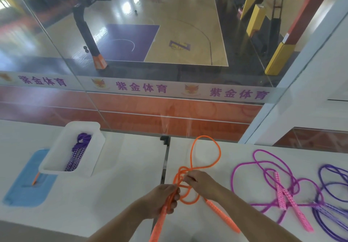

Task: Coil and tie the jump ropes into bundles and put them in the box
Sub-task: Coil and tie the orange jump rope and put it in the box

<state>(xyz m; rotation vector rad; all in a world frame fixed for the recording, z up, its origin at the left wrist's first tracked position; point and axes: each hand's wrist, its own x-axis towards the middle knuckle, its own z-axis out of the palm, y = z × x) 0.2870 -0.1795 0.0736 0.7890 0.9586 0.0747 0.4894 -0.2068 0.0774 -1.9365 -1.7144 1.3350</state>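
Head view: both hands are gripping the orange rope mid-coil, one purple bundle sitting boxed, two ropes waiting.

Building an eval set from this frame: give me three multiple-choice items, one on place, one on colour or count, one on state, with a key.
1. Where is the white box?
A. left of the hands
B. right of the pink rope
C. on the floor

2. What colour is the jump rope being tied?
A. green
B. orange
C. black

3. What state is the purple rope in the box?
A. spread loose
B. bundled
C. cut in two

Key: 1 A, the box sits on the table far left of both hands. 2 B, the left hand and right hand grip the orange rope. 3 B, the purple rope in the box lies coiled with handles together.
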